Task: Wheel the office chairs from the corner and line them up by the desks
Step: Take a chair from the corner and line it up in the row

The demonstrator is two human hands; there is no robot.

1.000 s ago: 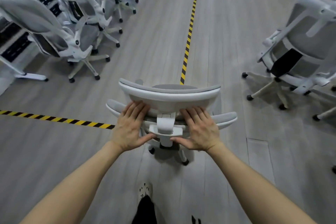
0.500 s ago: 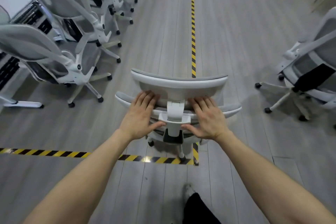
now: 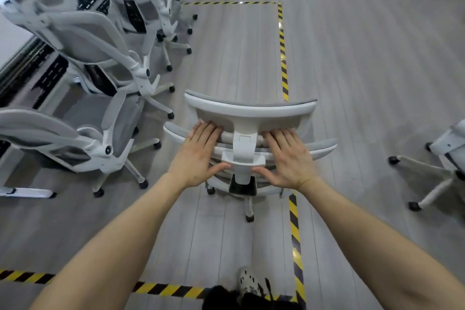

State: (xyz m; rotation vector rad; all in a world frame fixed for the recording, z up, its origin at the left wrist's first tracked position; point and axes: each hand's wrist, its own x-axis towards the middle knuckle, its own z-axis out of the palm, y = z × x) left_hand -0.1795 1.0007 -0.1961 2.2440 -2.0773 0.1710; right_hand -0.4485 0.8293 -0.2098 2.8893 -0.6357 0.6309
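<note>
both hands rest on the back of a chair (image 3: 249,118) near the middle of the view. left hand (image 3: 198,156) lies flat, fingers together and pointing to 12 o'clock, their tips on the lower edge of the headrest (image 3: 251,111); the thumb sticks out toward 3 o'clock and touches the white bracket (image 3: 242,161) on the chair's spine. right hand (image 3: 289,158) mirrors it at 3 o'clock of the bracket, fingers laid together over the top of the backrest, thumb reaching toward 9 o'clock to the bracket's other side. neither hand wraps around anything; both press palm-down, and i cannot tell how firmly.

the chair faces away from the person, its casters under the hands, one leg (image 3: 249,206) reaching back toward 6 o'clock. it stands on a grey plank floor (image 3: 364,70), inside a rectangle marked with tape (image 3: 283,50), black and yellow, running along its 3 o'clock side and across at 12 o'clock. more tape crosses at 6 o'clock near the person's shoe (image 3: 249,282).

at 9 to 11 o'clock a row of chairs (image 3: 83,40) with white frames and grey mesh stands close together beside a desk (image 3: 15,33); the nearest sits just beside the held chair. at 3 o'clock, well apart, part of another chair (image 3: 442,158) shows at the edge.
</note>
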